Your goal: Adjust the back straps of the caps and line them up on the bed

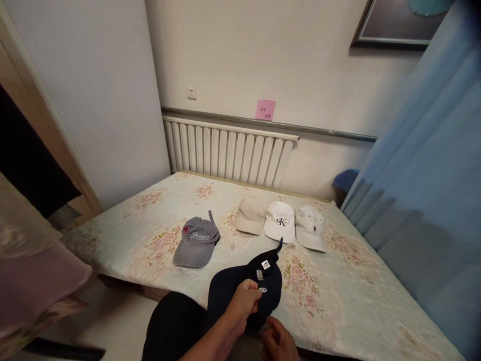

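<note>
Bent black-clad knee [175, 323] and bare left forearm [216, 338] come up from the bottom, close against the front edge of the bed [356, 306]. Floral cover stretches leftward from the grey cap [196, 248] to the pale upright panel [101, 100], and rightward to the blue curtain [417, 200]; at the back, the bed meets the wall below the radiator [229, 150]. Only a narrow strip separates the dark navy cap [227, 288] from the white cap [280, 223] with black letters, which sits between the beige cap [249, 216] and the off-white cap [310, 228].

The navy cap is at the front edge, in front of that row, its broad rounded side to the left. It bears a small white tag [265, 264], and a thin strap end sticks up beyond. Whether it rests on the bed is unclear.

The left hand [246, 298] is closed over it, thumb and forefinger pinched beside a small silvery buckle [262, 290]. The right hand [278, 341] lies lower, fingers half curled just by the cap's near edge; I cannot tell whether it grips anything.
</note>
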Tool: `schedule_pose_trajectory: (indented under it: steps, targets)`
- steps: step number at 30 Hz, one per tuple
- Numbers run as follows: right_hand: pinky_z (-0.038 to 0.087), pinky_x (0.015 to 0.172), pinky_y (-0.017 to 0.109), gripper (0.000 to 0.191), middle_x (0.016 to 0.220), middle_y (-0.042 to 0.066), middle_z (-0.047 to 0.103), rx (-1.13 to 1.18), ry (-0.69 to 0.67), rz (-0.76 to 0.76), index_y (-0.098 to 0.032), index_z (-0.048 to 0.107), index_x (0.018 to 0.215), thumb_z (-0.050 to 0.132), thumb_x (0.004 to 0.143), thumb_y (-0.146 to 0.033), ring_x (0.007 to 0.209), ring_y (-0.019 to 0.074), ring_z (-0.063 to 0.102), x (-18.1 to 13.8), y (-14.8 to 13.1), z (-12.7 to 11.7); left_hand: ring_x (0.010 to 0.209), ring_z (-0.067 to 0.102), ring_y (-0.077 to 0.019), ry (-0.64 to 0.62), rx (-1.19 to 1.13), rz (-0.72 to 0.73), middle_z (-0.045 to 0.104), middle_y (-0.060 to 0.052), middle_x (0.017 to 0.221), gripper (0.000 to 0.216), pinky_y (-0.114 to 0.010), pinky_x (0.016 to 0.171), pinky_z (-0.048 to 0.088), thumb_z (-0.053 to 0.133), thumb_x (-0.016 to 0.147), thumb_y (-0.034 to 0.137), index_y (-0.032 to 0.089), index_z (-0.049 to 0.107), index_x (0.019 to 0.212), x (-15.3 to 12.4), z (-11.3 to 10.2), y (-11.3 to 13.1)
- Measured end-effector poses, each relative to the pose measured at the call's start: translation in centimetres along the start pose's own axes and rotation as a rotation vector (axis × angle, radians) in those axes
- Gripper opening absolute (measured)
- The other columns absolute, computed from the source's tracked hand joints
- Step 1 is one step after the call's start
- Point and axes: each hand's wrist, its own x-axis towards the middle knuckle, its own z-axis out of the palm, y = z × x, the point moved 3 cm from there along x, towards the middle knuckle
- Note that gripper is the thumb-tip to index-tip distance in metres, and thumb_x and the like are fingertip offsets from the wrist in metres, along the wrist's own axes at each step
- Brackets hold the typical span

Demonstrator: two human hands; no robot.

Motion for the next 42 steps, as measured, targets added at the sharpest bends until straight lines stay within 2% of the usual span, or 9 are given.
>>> schedule_pose_trajectory:
  steps: [5,9,17,22,24,28,32,36,42]
  targets:
    - [0.035,0.040,0.025,0.030,0.049,-0.005,0.054,0.083,-0.081,-0.022,-0.022,0.061,0.078,0.060,0.060,-0.046,0.037,0.0133,0.049,-0.4,-2.9,-1.0,0.049,0.039,-0.0054,-0.037,0.010,0.013,0.042,0.007,0.056,0.012,-0.019,0.050,0.028,0.059,0.066,0.020,0.016,0.053,0.076,-0.1,-0.1,0.0]
    - [0.037,0.042,0.025,0.024,0.051,-0.004,0.057,0.105,-0.029,-0.050,-0.022,0.062,0.077,0.060,0.062,-0.040,0.041,0.0142,0.051,-0.4,-4.8,-2.1,0.052,0.043,-0.0068,-0.079,0.032,0.016,0.049,0.005,0.060,0.017,-0.020,0.052,0.030,0.059,0.066,0.021,0.016,0.059,0.082,-0.3,0.2,0.4]
    - [0.042,0.044,0.027,0.026,0.045,-0.005,0.054,-0.011,0.200,-0.185,-0.019,0.063,0.078,0.060,0.062,-0.041,0.042,0.0156,0.051,0.9,-9.2,-4.5,0.049,0.041,-0.0066,-0.123,0.157,0.056,0.050,0.005,0.059,0.015,-0.020,0.048,0.024,0.060,0.065,0.022,0.016,0.060,0.079,-0.7,0.5,1.1]
    - [0.044,0.046,0.029,0.035,0.066,0.001,0.067,-0.107,0.151,-0.230,-0.017,0.064,0.092,0.059,0.067,-0.042,0.044,0.0148,0.052,1.5,-11.4,-4.4,0.051,0.045,-0.0081,-0.190,0.154,0.034,0.055,0.004,0.061,0.021,-0.020,0.052,0.030,0.063,0.066,0.027,0.015,0.061,0.083,-1.1,1.0,0.8]
    - [0.044,0.047,0.030,0.037,0.077,0.004,0.070,-0.152,0.148,-0.255,-0.017,0.064,0.095,0.059,0.068,-0.041,0.045,0.0147,0.052,1.7,-11.8,-4.4,0.051,0.045,-0.0080,-0.202,0.155,0.039,0.055,0.003,0.062,0.021,-0.020,0.052,0.031,0.063,0.067,0.027,0.015,0.062,0.083,-1.2,1.1,1.0]
    - [0.047,0.060,0.030,0.033,0.078,0.003,0.070,-0.160,0.238,-0.319,-0.020,0.068,0.093,0.061,0.066,-0.037,0.057,0.0170,0.056,2.8,-11.4,-5.4,0.049,0.042,-0.0068,-0.204,0.169,0.035,0.054,0.004,0.061,0.019,-0.020,0.050,0.028,0.064,0.066,0.027,0.014,0.062,0.080,-1.5,0.8,1.6]
    - [0.048,0.060,0.029,0.033,0.076,0.002,0.069,0.043,0.277,-0.140,-0.019,0.067,0.085,0.064,0.062,-0.042,0.063,0.0181,0.060,5.1,-9.4,-6.9,0.048,0.043,-0.0073,-0.226,0.128,0.018,0.053,0.004,0.060,0.016,-0.020,0.049,0.028,0.062,0.067,0.024,0.015,0.061,0.079,-2.0,0.8,2.3]
    - [0.048,0.055,0.028,0.038,0.069,0.004,0.069,0.147,0.185,-0.031,-0.015,0.066,0.076,0.066,0.062,-0.051,0.063,0.0192,0.063,6.7,-8.7,-6.7,0.049,0.045,-0.0083,-0.230,0.098,0.022,0.054,0.003,0.060,0.012,-0.021,0.050,0.028,0.060,0.067,0.023,0.015,0.060,0.076,-2.3,1.0,3.0]
    - [0.045,0.047,0.028,0.049,0.056,0.003,0.064,0.318,0.071,0.000,-0.012,0.065,0.076,0.068,0.060,-0.058,0.053,0.0199,0.061,7.1,-10.0,-4.8,0.048,0.040,-0.0072,-0.291,0.169,0.035,0.052,0.005,0.057,0.014,-0.021,0.049,0.025,0.062,0.068,0.028,0.015,0.060,0.073,-3.2,1.0,5.4]
